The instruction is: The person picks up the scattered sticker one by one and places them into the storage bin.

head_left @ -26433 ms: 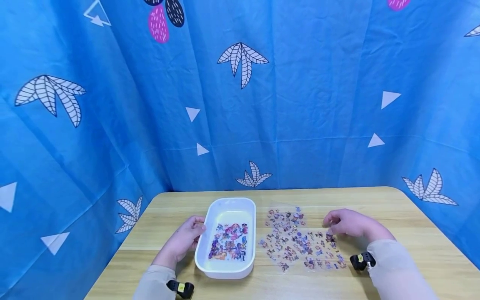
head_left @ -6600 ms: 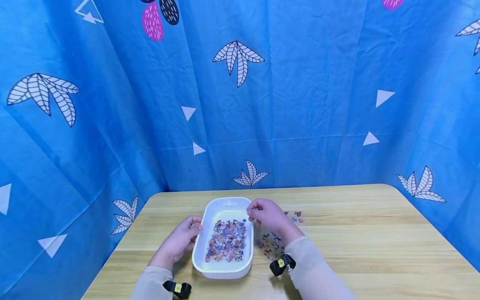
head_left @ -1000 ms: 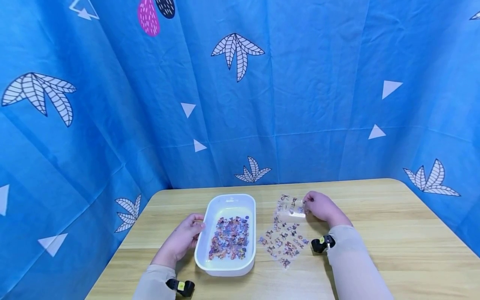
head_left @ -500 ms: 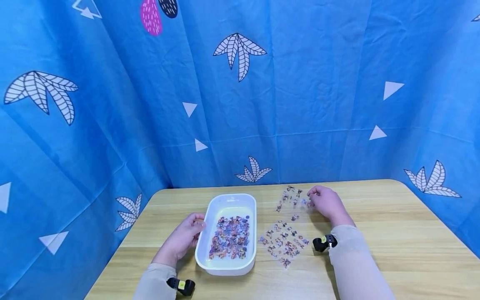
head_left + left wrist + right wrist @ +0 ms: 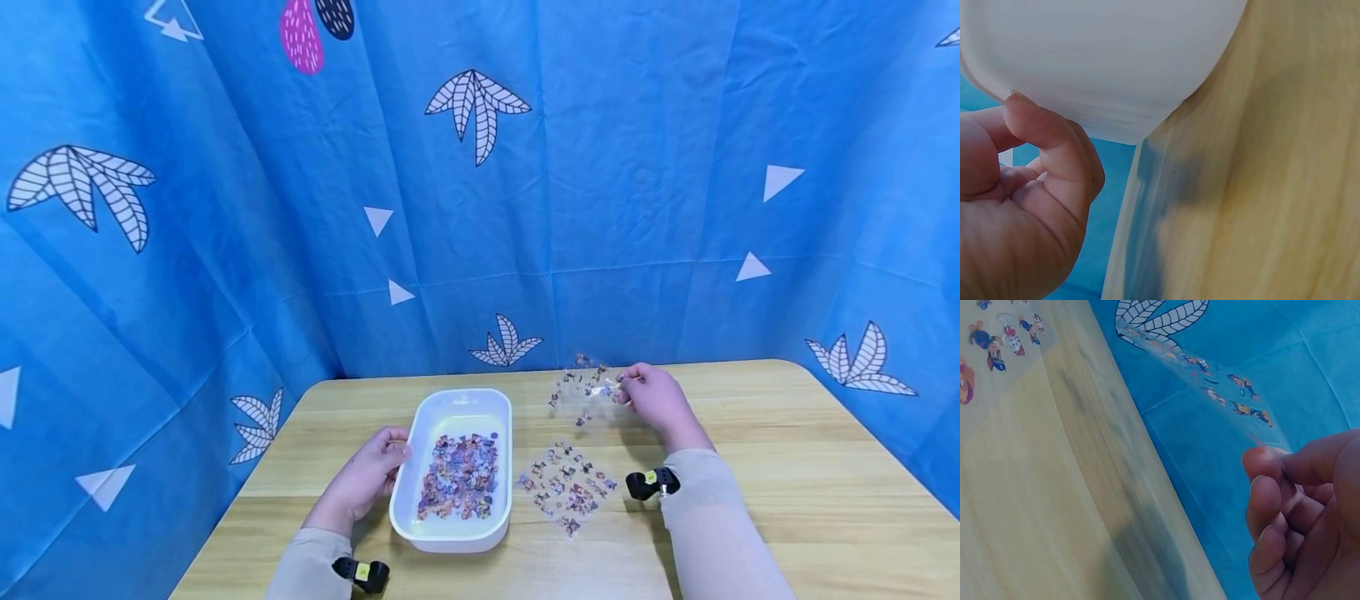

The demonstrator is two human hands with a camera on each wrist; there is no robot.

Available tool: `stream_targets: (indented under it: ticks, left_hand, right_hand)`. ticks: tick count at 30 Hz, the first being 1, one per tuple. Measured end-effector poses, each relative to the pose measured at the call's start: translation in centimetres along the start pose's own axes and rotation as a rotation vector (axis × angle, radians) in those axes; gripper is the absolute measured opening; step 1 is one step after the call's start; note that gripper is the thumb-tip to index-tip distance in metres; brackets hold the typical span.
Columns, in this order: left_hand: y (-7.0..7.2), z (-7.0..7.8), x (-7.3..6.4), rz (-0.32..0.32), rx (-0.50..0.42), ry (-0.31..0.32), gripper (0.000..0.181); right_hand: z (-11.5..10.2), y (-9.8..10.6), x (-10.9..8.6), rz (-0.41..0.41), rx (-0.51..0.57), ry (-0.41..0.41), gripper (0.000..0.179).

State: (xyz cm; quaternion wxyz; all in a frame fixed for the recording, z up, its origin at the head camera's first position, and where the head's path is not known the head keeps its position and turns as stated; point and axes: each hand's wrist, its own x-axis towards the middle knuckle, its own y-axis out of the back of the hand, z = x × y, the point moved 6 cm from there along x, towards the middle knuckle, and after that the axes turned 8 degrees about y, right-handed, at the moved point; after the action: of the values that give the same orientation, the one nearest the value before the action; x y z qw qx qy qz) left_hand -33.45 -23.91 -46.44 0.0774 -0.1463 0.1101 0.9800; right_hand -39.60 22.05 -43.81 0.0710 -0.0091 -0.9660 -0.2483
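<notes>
My left hand (image 5: 369,473) (image 5: 1041,187) grips the left rim of a white plastic tub (image 5: 450,546) (image 5: 1104,62), thumb and curled fingers at its edge. Inside the tub lie clear sticker sheets (image 5: 459,475) with small colourful cartoon figures, overlapping one another. To the right of the tub, my right hand (image 5: 658,402) (image 5: 1310,512) pinches the corner of another clear sticker sheet (image 5: 573,387) (image 5: 1222,394) between thumb and forefinger. That sheet hangs raised above the far part of the table. Below it, one more sticker sheet (image 5: 570,483) (image 5: 1004,337) lies flat beside the tub.
A light wooden table (image 5: 810,467) carries everything. Behind its far edge and at the sides hangs a blue patterned curtain (image 5: 630,317). Black wrist cameras (image 5: 362,575) sit on both sleeves.
Since the earliest frame, sheets at the right have left the table and the tub's layer has grown. Over the last second, my right hand has lifted a sheet up and away; the left stays.
</notes>
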Motion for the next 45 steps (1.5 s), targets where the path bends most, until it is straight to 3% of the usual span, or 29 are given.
stream_targets:
  ticks: [20,35,45]
  left_hand:
    - [0.3,-0.5,0.3,-0.010,0.006,-0.004,0.036]
    - [0.1,-0.3,0.2,-0.009,0.000,-0.006,0.037]
    - [0.1,-0.2,0.2,-0.021,0.000,-0.012,0.038]
  right_hand:
    - [-2.8,-0.8,-0.3,-0.075,0.225,0.043,0.029]
    - [-5.4,-2.5,-0.7,-0.174,0.261,0.164,0.024]
    - [-6.8,-4.2,-1.0,-0.223,0.270,0.177,0.024]
